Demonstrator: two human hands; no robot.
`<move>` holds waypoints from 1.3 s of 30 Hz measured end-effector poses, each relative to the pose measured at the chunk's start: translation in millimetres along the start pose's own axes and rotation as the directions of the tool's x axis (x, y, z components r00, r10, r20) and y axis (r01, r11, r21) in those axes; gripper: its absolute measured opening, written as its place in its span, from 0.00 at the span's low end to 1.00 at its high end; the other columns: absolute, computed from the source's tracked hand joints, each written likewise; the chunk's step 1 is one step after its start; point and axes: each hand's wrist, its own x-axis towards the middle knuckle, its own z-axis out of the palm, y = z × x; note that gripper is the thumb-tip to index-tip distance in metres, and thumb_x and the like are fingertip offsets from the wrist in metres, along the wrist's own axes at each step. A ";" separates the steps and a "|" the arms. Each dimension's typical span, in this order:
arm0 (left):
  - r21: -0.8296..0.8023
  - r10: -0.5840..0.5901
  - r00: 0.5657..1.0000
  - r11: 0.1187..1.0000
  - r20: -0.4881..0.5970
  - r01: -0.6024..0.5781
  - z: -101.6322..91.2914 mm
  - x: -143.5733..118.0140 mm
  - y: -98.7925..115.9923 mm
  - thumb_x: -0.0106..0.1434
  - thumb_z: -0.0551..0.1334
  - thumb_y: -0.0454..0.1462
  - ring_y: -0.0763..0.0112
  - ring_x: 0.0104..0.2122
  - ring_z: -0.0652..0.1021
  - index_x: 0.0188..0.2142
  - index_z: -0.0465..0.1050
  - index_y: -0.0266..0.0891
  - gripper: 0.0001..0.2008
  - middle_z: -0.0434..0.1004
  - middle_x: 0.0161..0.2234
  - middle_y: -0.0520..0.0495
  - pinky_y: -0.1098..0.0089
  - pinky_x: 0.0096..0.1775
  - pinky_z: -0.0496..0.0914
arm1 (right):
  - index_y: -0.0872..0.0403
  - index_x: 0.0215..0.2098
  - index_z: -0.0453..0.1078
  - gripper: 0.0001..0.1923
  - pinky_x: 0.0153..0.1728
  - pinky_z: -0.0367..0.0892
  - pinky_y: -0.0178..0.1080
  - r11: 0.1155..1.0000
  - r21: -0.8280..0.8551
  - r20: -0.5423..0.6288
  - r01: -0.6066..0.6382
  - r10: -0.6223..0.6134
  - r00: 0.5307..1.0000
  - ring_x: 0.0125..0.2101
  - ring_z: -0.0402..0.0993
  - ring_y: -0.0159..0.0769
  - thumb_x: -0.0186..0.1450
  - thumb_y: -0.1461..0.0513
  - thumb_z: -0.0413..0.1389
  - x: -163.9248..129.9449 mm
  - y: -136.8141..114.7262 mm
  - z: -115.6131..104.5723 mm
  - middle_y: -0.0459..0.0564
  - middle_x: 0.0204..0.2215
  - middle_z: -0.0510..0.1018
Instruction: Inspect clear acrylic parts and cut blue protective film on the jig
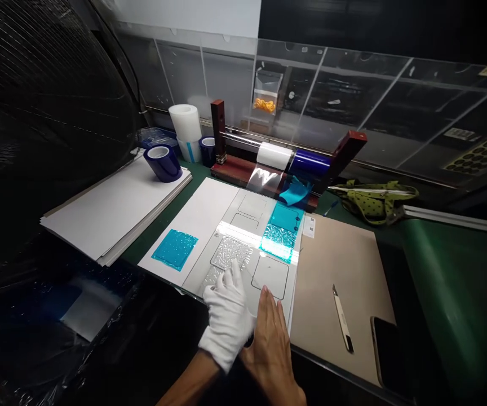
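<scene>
My left hand (227, 313), in a white glove, rests on a wrinkled clear film (229, 252), its index finger stretched onto it and the other fingers bent. The film lies on a glass sheet (243, 290) with dark rounded outlines. Close beside it is my bare right hand (270, 332), fingers straight and together at the sheet's near edge, below one outlined rectangle (270, 276). Blue film (284, 228) covers the sheet's far right part, smooth at the back and wrinkled in front. A separate blue film square (175, 249) lies on white paper to the left.
A red stand (217, 132) behind the sheet carries a clear film roll (274, 155) and a blue roll (311, 163). Stacked white sheets (112, 208) with a blue roll (163, 163) are at left. On brown board (319, 282) at right lie a craft knife (342, 318) and phone (389, 352).
</scene>
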 end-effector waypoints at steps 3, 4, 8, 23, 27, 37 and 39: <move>0.095 0.024 0.998 0.995 0.066 -0.030 7.5 14.2 -8.9 0.62 0.44 0.29 0.46 0.50 0.71 0.64 0.49 0.40 0.29 0.69 0.51 0.33 0.46 0.42 0.68 | 0.69 0.66 0.28 0.49 0.56 0.56 0.62 0.999 -0.036 -0.010 0.022 -0.023 1.000 0.62 0.50 0.58 0.52 0.68 0.50 16.6 -2.2 9.7 0.72 0.62 0.54; 0.089 0.030 0.996 0.995 0.081 -0.037 9.7 19.8 -11.0 0.63 0.45 0.30 0.45 0.52 0.69 0.64 0.48 0.39 0.29 0.66 0.54 0.33 0.47 0.43 0.68 | 0.69 0.66 0.28 0.48 0.55 0.55 0.63 0.999 -0.035 -0.010 0.041 -0.041 0.999 0.62 0.50 0.58 0.53 0.67 0.49 23.9 -1.0 12.4 0.72 0.62 0.54; 0.062 -0.066 0.995 0.996 0.069 0.062 13.4 40.9 -24.2 0.54 0.60 0.49 0.39 0.57 0.61 0.65 0.41 0.27 0.47 0.53 0.61 0.25 0.42 0.49 0.62 | 0.71 0.65 0.28 0.46 0.55 0.50 0.68 0.987 -0.030 -0.016 0.158 -0.158 0.987 0.62 0.49 0.60 0.59 0.61 0.49 64.6 20.1 23.1 0.74 0.61 0.54; 0.200 -0.245 0.969 0.951 0.032 0.234 41.9 -5.1 -111.8 0.50 0.62 0.54 0.42 0.54 0.63 0.65 0.28 0.31 0.56 0.55 0.57 0.27 0.48 0.49 0.63 | 0.67 0.66 0.26 0.48 0.58 0.33 0.66 0.930 -0.229 0.072 0.289 -0.280 0.957 0.64 0.43 0.55 0.62 0.54 0.51 217.1 118.1 79.4 0.71 0.62 0.52; 0.194 -0.254 0.966 0.951 0.046 0.241 45.0 -0.9 -112.3 0.50 0.62 0.52 0.43 0.54 0.64 0.65 0.28 0.32 0.55 0.56 0.56 0.29 0.48 0.48 0.63 | 0.67 0.66 0.26 0.47 0.59 0.32 0.65 0.927 -0.242 0.122 0.285 -0.262 0.957 0.64 0.43 0.53 0.62 0.57 0.52 223.0 117.0 82.6 0.70 0.63 0.51; 0.183 -0.258 0.963 0.953 0.072 0.241 51.5 2.2 -125.2 0.53 0.60 0.53 0.42 0.55 0.63 0.65 0.33 0.32 0.51 0.56 0.58 0.27 0.47 0.48 0.64 | 0.67 0.66 0.27 0.47 0.59 0.31 0.66 0.923 -0.235 0.153 0.305 -0.275 0.949 0.64 0.44 0.53 0.62 0.56 0.52 230.5 116.5 83.2 0.71 0.62 0.54; 0.143 -0.270 0.962 0.955 0.053 0.260 47.6 9.8 -124.1 0.53 0.61 0.52 0.44 0.53 0.66 0.65 0.37 0.33 0.49 0.59 0.56 0.30 0.49 0.47 0.65 | 0.67 0.66 0.27 0.48 0.58 0.31 0.67 0.922 -0.228 0.143 0.313 -0.286 0.948 0.63 0.46 0.55 0.62 0.55 0.52 228.7 112.7 78.0 0.72 0.62 0.54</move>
